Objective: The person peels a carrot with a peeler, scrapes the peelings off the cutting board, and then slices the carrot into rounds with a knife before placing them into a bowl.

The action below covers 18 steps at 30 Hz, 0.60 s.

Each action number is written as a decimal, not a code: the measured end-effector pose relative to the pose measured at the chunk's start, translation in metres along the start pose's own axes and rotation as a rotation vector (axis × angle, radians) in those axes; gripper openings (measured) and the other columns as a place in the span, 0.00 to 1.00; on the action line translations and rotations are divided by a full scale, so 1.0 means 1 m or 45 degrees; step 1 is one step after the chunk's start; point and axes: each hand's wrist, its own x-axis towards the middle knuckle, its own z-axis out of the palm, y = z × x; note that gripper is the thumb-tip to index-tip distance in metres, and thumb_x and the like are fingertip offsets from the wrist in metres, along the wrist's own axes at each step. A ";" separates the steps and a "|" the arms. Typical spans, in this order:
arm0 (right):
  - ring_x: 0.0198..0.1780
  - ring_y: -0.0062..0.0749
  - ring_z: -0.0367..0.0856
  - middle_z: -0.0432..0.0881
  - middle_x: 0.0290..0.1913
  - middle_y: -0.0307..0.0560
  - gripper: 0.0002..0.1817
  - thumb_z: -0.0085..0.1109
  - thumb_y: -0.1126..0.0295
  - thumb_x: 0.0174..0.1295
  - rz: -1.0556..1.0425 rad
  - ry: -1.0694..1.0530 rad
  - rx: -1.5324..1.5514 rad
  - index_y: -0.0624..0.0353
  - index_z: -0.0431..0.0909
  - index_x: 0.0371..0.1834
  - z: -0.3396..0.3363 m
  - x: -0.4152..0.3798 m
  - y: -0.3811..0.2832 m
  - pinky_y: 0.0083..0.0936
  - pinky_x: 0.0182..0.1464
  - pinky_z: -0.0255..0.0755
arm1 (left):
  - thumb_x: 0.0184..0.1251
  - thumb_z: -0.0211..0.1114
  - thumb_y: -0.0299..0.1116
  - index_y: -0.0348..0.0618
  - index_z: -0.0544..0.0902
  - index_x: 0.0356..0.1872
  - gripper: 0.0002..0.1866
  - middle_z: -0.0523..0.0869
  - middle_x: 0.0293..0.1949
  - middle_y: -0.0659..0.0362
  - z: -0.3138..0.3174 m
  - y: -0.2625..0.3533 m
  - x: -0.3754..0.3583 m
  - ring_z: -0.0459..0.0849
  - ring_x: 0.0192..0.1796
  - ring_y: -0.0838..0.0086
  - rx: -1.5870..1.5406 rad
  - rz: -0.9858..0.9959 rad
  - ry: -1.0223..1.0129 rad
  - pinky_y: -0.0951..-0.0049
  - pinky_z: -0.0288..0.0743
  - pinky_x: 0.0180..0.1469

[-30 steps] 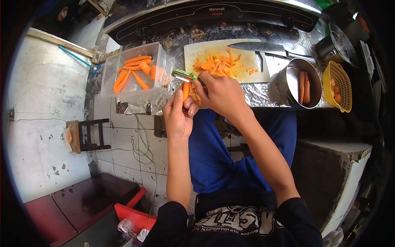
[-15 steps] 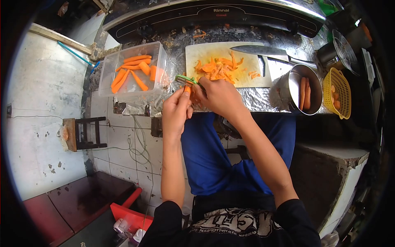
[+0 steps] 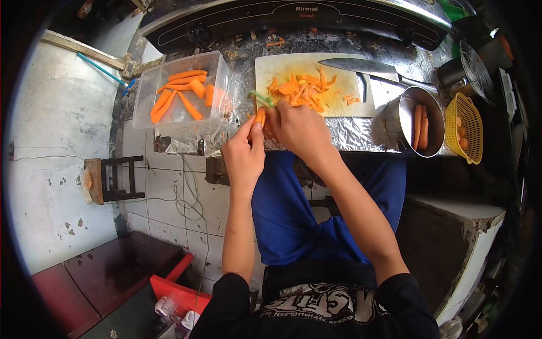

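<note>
My left hand (image 3: 246,148) is closed around a carrot (image 3: 260,116), which points up toward the counter; its lower part is hidden by the fingers. My right hand (image 3: 300,127) grips a green peeler (image 3: 263,100), slightly blurred, against the carrot's upper end. Just beyond the hands lies a white cutting board (image 3: 274,65) with a heap of orange peelings (image 3: 302,90). A large knife (image 3: 361,67) rests across the board's far right corner. To the left, a clear plastic container (image 3: 144,90) holds several peeled carrots (image 3: 189,85).
Right of the board stands a metal pot (image 3: 403,121) with carrots inside, beside a yellow basket (image 3: 477,127) holding small round items. A black Rinnai stove (image 3: 307,22) runs along the back. Foil covers the counter edge (image 3: 350,135). A wooden stool (image 3: 116,179) stands at lower left.
The peeler has shifted slightly and tilted along the carrot. My right hand has moved a little with it, while the left keeps its hold. The whole view has shifted slightly.
</note>
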 end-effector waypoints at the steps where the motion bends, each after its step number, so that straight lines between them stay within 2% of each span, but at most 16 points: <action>1: 0.23 0.61 0.81 0.79 0.18 0.61 0.20 0.55 0.56 0.71 0.000 0.005 0.000 0.61 0.76 0.28 -0.001 0.000 0.000 0.50 0.29 0.78 | 0.73 0.61 0.33 0.31 0.84 0.53 0.15 0.84 0.21 0.51 0.000 -0.001 -0.001 0.82 0.22 0.73 -0.001 0.005 0.000 0.70 0.75 0.29; 4: 0.25 0.61 0.82 0.79 0.18 0.62 0.20 0.54 0.56 0.71 -0.006 -0.033 -0.022 0.62 0.77 0.29 -0.001 0.003 0.004 0.51 0.31 0.78 | 0.74 0.61 0.33 0.32 0.84 0.54 0.16 0.84 0.21 0.50 0.000 -0.003 -0.007 0.83 0.22 0.74 0.037 0.057 0.023 0.71 0.75 0.29; 7: 0.26 0.61 0.83 0.80 0.20 0.63 0.20 0.54 0.55 0.71 0.035 -0.069 -0.023 0.62 0.78 0.31 0.000 0.004 0.005 0.50 0.31 0.78 | 0.73 0.62 0.33 0.33 0.85 0.54 0.16 0.85 0.21 0.50 -0.002 0.003 -0.008 0.82 0.20 0.74 -0.031 -0.008 -0.008 0.72 0.75 0.28; 10: 0.26 0.60 0.83 0.81 0.21 0.62 0.19 0.55 0.57 0.70 0.115 0.049 0.011 0.63 0.77 0.32 -0.005 0.002 0.007 0.49 0.31 0.78 | 0.73 0.62 0.32 0.33 0.85 0.54 0.15 0.86 0.23 0.50 -0.001 0.008 -0.008 0.82 0.19 0.75 -0.068 -0.026 -0.001 0.72 0.76 0.28; 12: 0.26 0.58 0.83 0.81 0.20 0.60 0.18 0.58 0.57 0.70 0.088 0.322 0.016 0.63 0.77 0.33 -0.013 0.002 0.009 0.48 0.30 0.77 | 0.71 0.64 0.31 0.33 0.85 0.53 0.15 0.88 0.27 0.49 0.000 0.006 -0.008 0.84 0.22 0.75 -0.137 -0.021 0.024 0.73 0.77 0.30; 13: 0.26 0.57 0.83 0.81 0.21 0.58 0.16 0.60 0.58 0.69 0.083 0.343 0.042 0.62 0.77 0.33 -0.017 0.003 0.008 0.47 0.29 0.76 | 0.71 0.64 0.31 0.33 0.85 0.53 0.15 0.88 0.27 0.49 0.000 0.004 -0.007 0.84 0.22 0.75 -0.139 -0.019 0.023 0.73 0.77 0.30; 18: 0.27 0.54 0.84 0.82 0.24 0.57 0.15 0.61 0.57 0.68 0.164 0.121 -0.023 0.59 0.79 0.37 -0.032 0.002 0.001 0.45 0.29 0.76 | 0.69 0.66 0.30 0.33 0.85 0.52 0.15 0.90 0.33 0.49 0.004 -0.009 -0.005 0.85 0.28 0.77 -0.136 0.011 0.071 0.75 0.78 0.35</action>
